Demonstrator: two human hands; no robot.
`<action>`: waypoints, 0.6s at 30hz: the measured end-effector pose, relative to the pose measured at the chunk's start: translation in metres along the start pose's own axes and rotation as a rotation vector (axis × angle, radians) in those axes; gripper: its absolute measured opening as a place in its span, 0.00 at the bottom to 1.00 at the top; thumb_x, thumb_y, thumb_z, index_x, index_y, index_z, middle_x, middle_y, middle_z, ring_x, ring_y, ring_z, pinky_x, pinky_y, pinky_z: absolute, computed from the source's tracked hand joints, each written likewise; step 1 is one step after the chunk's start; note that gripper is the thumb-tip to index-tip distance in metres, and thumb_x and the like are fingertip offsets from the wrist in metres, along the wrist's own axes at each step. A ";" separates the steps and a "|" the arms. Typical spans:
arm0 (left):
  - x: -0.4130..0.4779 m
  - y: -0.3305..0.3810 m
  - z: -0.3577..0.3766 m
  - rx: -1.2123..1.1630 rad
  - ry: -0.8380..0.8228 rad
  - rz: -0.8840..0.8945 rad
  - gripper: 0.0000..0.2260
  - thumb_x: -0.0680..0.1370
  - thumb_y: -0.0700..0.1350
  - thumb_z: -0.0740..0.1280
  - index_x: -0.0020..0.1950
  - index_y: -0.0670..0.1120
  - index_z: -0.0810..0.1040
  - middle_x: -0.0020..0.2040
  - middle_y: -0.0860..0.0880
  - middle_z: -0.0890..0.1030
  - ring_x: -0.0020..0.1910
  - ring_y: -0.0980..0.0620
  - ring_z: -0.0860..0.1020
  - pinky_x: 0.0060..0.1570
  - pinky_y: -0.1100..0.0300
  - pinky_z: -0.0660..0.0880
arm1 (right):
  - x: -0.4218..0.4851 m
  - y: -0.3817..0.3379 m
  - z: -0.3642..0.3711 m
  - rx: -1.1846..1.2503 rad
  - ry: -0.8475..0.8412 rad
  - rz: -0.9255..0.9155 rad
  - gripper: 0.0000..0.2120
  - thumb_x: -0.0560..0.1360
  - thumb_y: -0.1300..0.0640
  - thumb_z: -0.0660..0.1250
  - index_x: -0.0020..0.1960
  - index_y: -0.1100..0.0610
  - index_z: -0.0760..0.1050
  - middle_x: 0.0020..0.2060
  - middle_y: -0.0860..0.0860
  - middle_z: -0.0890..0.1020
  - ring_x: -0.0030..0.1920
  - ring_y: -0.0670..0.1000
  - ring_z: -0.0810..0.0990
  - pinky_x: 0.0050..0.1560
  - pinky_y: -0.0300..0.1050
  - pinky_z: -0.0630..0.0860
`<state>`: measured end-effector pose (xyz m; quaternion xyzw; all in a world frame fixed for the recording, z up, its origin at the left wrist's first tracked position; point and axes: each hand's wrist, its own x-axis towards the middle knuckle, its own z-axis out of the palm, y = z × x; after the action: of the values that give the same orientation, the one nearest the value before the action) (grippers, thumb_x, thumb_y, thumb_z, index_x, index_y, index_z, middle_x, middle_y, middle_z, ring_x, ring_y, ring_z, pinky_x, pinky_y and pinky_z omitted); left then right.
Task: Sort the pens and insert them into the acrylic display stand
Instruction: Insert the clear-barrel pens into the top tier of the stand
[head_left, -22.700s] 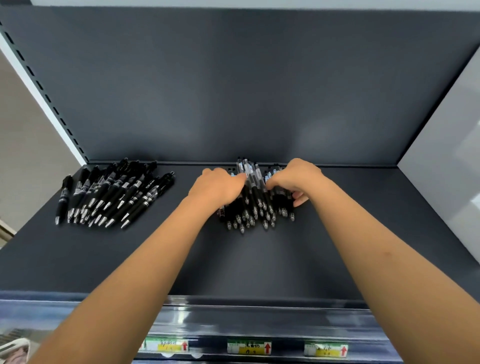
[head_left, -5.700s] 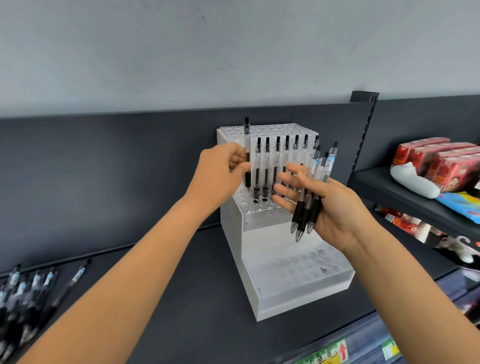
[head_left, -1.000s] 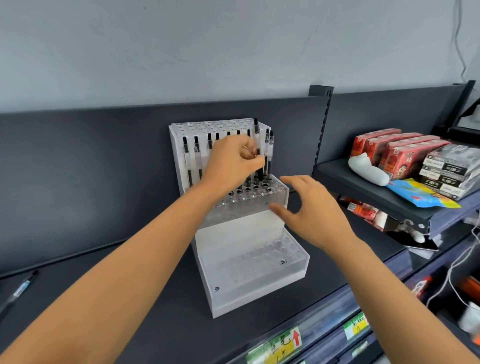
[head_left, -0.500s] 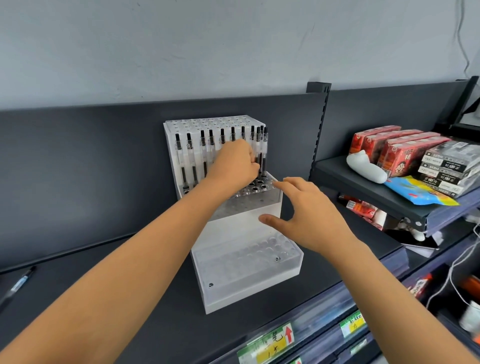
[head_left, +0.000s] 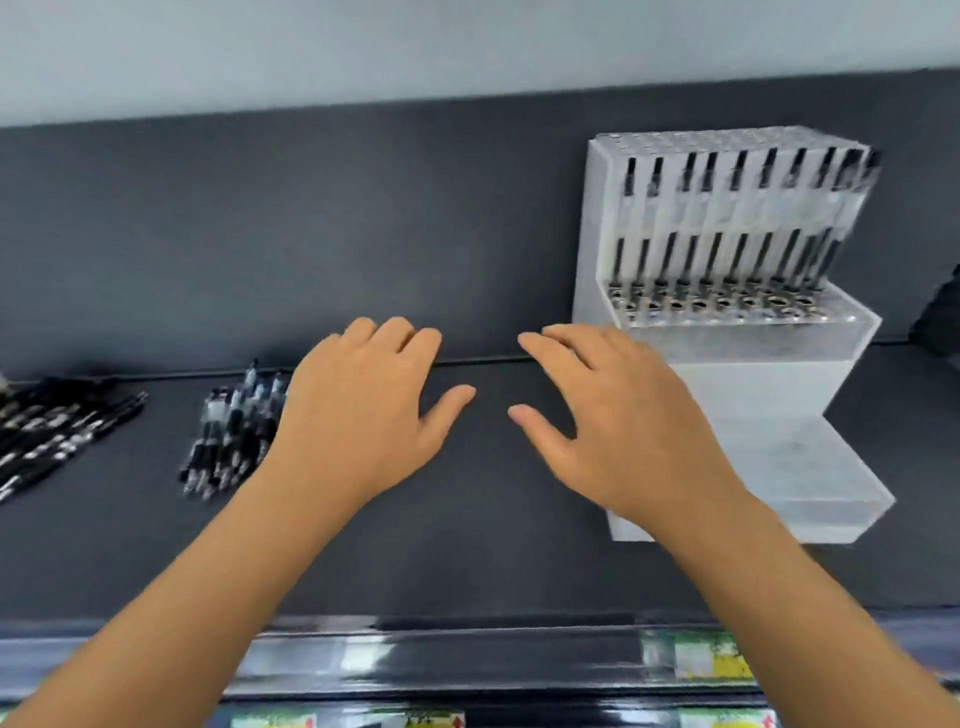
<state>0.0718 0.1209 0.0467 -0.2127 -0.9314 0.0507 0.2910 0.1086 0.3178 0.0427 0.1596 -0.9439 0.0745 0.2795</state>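
Pens in the stand (head_left: 727, 223): one row, upright, tips down in the holes of the top tier of the acrylic display stand (head_left: 779, 384), row runs approx edge to edge. Stand sits at the right on the dark shelf (head_left: 467, 545), close to the dark back panel (head_left: 311, 234).

Loose clear-barrel pens (head_left: 234, 431) lie in a heap left of centre on the shelf, tips toward me, partly behind my left hand (head_left: 363, 410). Further left, well apart, a 2nd heap of all-black pens (head_left: 52, 436), cut by the frame edge.

Left hand: palm down, fingers relaxed, thumb out, grip loose w/ nothing in it. Right hand (head_left: 618, 421): same pose, palm down, fingers a bit curved, grip empty; it overlaps the stand's lower left corner in view, can't tell if it touches. Thumbs point at each other w/ a gap btwn them.

Shelf front has a price rail w/ yellow-green labels (head_left: 696, 657), blurred, not readable. Pale wall (head_left: 467, 41) above the back panel
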 end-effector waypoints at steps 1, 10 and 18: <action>-0.014 -0.022 0.009 0.024 -0.058 -0.036 0.25 0.75 0.63 0.55 0.51 0.45 0.81 0.41 0.49 0.81 0.38 0.45 0.78 0.32 0.56 0.71 | 0.007 -0.019 0.011 0.024 -0.034 -0.021 0.22 0.72 0.47 0.65 0.61 0.59 0.77 0.54 0.54 0.81 0.51 0.58 0.80 0.47 0.53 0.79; -0.068 -0.202 0.074 -0.077 -0.361 -0.372 0.18 0.80 0.58 0.58 0.53 0.44 0.75 0.52 0.44 0.79 0.53 0.41 0.76 0.45 0.51 0.72 | 0.086 -0.170 0.123 0.073 -0.407 0.252 0.18 0.81 0.44 0.55 0.60 0.56 0.71 0.54 0.51 0.78 0.52 0.56 0.78 0.43 0.46 0.70; -0.034 -0.256 0.129 -0.548 -0.541 -0.397 0.19 0.77 0.56 0.65 0.63 0.48 0.76 0.54 0.46 0.81 0.55 0.45 0.77 0.45 0.58 0.69 | 0.156 -0.219 0.195 0.212 -0.461 0.640 0.25 0.73 0.38 0.64 0.53 0.60 0.71 0.52 0.56 0.79 0.55 0.61 0.77 0.42 0.46 0.68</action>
<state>-0.0695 -0.1213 -0.0212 -0.0779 -0.9760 -0.2014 -0.0267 -0.0385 0.0265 -0.0226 -0.1018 -0.9709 0.2167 0.0055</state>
